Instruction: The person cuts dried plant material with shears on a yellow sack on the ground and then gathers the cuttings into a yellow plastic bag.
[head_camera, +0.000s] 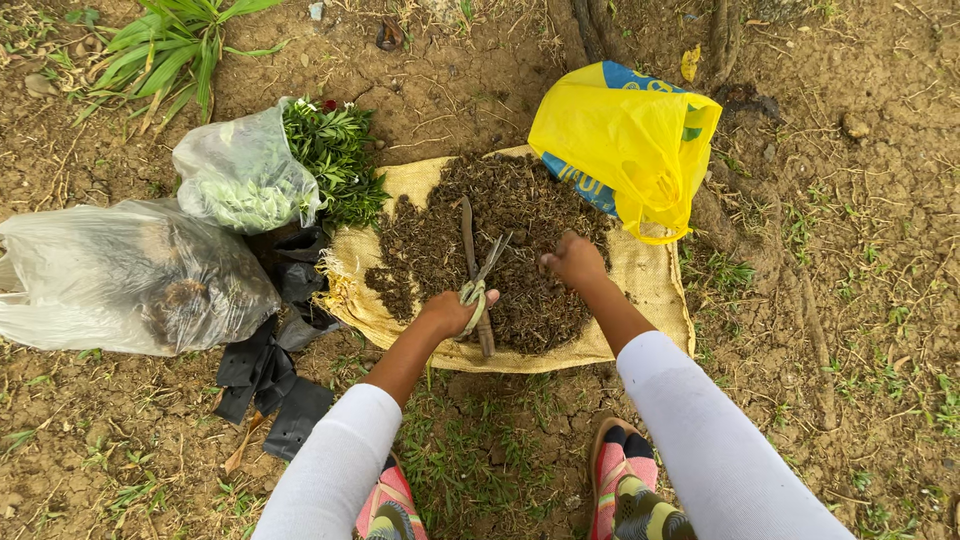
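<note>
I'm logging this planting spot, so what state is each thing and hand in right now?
left hand: closed on the scissors
scissors: blades open, point up
right hand: fingers down in the compost pile
compost pile: spread loose on the woven sack
woven sack: flat
yellow bag: mouth open
clear bag: open, green seedlings sticking out

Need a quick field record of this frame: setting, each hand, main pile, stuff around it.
setting: bare soil with sparse grass, seen from above
left hand: gripping a tied bundle of cuttings over the pile
right hand: fingers down in the compost pile, holding nothing visible
pile rests on: yellowish sack spread flat
beside sack: yellow plastic bag, clear bag of green seedlings, large clear bag, black nursery bags
</note>
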